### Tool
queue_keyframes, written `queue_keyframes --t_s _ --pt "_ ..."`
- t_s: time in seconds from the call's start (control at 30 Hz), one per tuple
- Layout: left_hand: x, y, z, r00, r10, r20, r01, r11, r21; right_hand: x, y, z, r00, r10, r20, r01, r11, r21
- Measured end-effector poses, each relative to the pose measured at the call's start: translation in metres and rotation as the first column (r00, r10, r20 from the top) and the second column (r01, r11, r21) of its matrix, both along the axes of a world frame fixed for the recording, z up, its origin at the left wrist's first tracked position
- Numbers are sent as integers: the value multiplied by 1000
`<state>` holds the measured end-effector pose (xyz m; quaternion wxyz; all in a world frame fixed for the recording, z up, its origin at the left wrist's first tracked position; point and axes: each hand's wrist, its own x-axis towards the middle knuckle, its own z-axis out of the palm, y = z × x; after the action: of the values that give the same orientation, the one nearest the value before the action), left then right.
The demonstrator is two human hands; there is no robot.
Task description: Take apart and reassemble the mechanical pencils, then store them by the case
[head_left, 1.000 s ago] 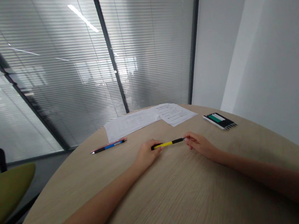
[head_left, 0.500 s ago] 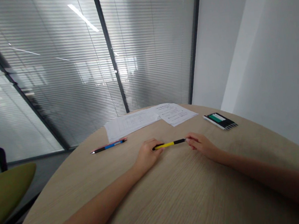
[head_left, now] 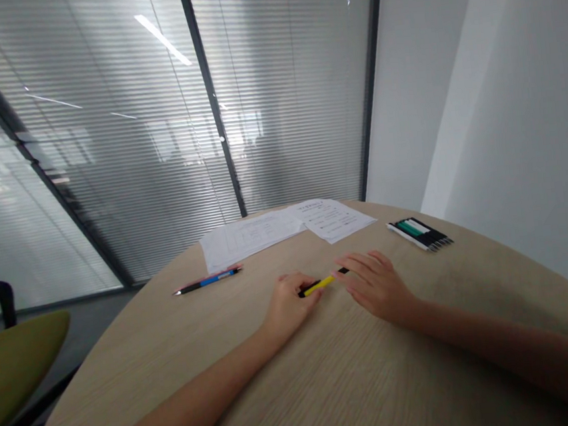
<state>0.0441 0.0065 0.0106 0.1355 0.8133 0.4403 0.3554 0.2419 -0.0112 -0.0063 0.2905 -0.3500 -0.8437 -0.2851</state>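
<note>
A yellow and black pen (head_left: 327,280) is pinched near one end between the thumb and fingers of my left hand (head_left: 291,304), just above the table or resting on it. My right hand (head_left: 379,287) is at the pen's other end, its fingers stretched out and apart. Those fingers partly cover the pen's black front section and hide its tip. Whether they touch the pen I cannot tell.
A blue and black pen (head_left: 210,282) lies left on the wooden table (head_left: 302,399), with a reddish one behind it. Printed sheets (head_left: 250,233) lie at the back. Several pens (head_left: 419,232) lie side by side at the right. A green chair (head_left: 17,359) stands left.
My right hand has let go of the pen's tip, spread its fingers and shifted slightly left over the front end. My left hand has moved slightly right and nearer, and the pen is more slanted.
</note>
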Motion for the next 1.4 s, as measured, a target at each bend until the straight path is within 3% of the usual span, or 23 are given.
queue_keyframes --t_s 0.2,0.47,0.6,0.73,0.9,1.0,1.1,1.17,1.27,1.4 --pt "8 -10 -4 998 -65 -22 64 998 -13 -1 -5 2 959 105 264 -134 987 94" --pt "9 -13 -2 974 -186 -131 186 982 -8 -4 -3 3 935 241 260 -258 966 33" --pt "8 -12 -1 959 -231 -165 229 973 -32 -2 -1 1 961 164 224 -191 976 102" --pt "4 -11 1 962 -232 -144 241 970 42 3 5 1 995 52 86 -63 990 122" --pt "-3 -4 -2 961 -95 -258 132 982 132 10 12 13 967 -146 -207 113 980 -166" --pt "-3 -2 -6 933 -26 -359 83 986 142 11 10 26 894 -247 -374 86 914 -397" --pt "-1 -4 -8 894 -11 -449 74 990 123 8 5 41 819 -266 -509 -63 839 -540" --pt "0 -4 -8 877 -8 -481 71 991 113 6 0 50 762 -231 -605 -226 781 -582" --pt "0 -5 -8 871 0 -492 69 990 122 3 -9 59 667 -233 -708 -444 638 -629" --pt "-1 -4 -8 870 5 -493 67 989 128 -4 -20 66 522 -235 -820 -679 467 -566"
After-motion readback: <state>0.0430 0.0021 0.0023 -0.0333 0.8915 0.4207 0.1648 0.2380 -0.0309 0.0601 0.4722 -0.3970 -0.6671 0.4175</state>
